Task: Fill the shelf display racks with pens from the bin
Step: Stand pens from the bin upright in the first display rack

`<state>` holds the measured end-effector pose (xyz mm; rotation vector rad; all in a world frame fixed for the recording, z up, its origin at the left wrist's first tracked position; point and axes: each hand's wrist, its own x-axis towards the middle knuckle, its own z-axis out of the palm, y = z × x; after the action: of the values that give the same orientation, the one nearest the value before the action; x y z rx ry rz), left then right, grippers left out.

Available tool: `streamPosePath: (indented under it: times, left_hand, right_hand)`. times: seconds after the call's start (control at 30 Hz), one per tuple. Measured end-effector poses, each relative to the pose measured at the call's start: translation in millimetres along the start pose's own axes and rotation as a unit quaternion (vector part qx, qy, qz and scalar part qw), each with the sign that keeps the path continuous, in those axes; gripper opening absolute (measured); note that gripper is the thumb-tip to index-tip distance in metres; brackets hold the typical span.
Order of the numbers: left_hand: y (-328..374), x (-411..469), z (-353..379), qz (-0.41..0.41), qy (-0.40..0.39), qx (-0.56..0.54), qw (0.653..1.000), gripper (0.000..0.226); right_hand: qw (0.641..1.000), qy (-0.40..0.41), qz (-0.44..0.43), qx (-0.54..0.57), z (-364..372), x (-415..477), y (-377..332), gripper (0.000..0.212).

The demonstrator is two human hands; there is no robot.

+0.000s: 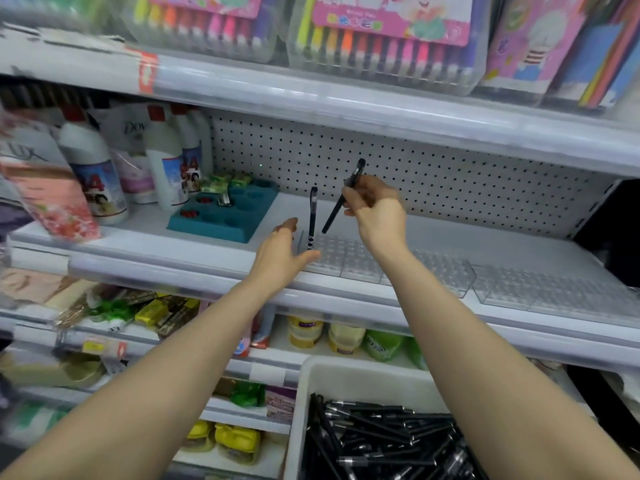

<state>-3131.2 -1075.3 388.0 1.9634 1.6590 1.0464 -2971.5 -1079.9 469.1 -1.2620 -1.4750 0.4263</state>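
Observation:
Clear plastic display racks [440, 271] with rows of holes run along the front of the middle shelf. One black pen [312, 216] stands upright in the leftmost rack. My right hand [377, 209] pinches a second black pen [343, 197], tilted, its lower tip hanging just above the rack. My left hand [282, 258] is open, fingers relaxed, beside the left end of the racks and next to the standing pen. A white bin [346, 379] at the bottom holds several black pens [384, 441].
A teal tray with round wells [221, 213] sits left of the racks, with white bottles [93, 168] further left. A pegboard [398, 174] backs the shelf. Marker sets [381, 36] fill the shelf above; packaged goods [304, 330] fill the shelves below.

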Motion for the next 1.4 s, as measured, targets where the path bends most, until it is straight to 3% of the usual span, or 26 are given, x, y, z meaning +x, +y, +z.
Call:
streamPosePath:
  times: [0.27, 0.6, 0.73, 0.87, 1.03, 1.2, 1.27, 1.4]
  left_hand:
    - [-9, 3, 1, 0.033, -0.021, -0.020, 0.999, 0.062]
    - [-4, -3, 3, 0.019, -0.014, -0.005, 1.000, 0.066]
    - [3, -23, 2, 0.016, 0.049, 0.000, 0.999, 0.069]
    - [18, -58, 3, 0.065, 0.119, -0.015, 0.991, 0.044]
    - [27, -113, 31, 0.120, 0.081, 0.034, 0.989, 0.022]
    - [17, -159, 79, 0.123, 0.014, 0.106, 0.987, 0.029]
    - [12, -172, 93, 0.120, -0.011, 0.132, 0.984, 0.031]
    - [9, -179, 102, 0.117, -0.026, 0.181, 0.976, 0.041]
  right_hand:
    - [0.989, -0.070, -0.022, -0.131, 31, 6, 28, 0.013]
    - [0.989, -0.080, 0.007, -0.123, 35, -1, 38, 0.015]
    - [0.990, -0.086, 0.017, -0.111, 25, -8, 37, 0.027]
    - [0.992, -0.071, 0.003, -0.103, 3, -29, 37, 0.031]
    - [0.992, -0.064, -0.032, -0.107, -31, -84, 49, 0.021]
    - [0.988, -0.075, -0.017, -0.132, -64, -156, 82, 0.010]
    - [0.981, -0.107, 0.006, -0.159, -75, -183, 94, 0.009]
    - [0.942, -0.244, 0.059, -0.223, -81, -220, 116, 0.013]
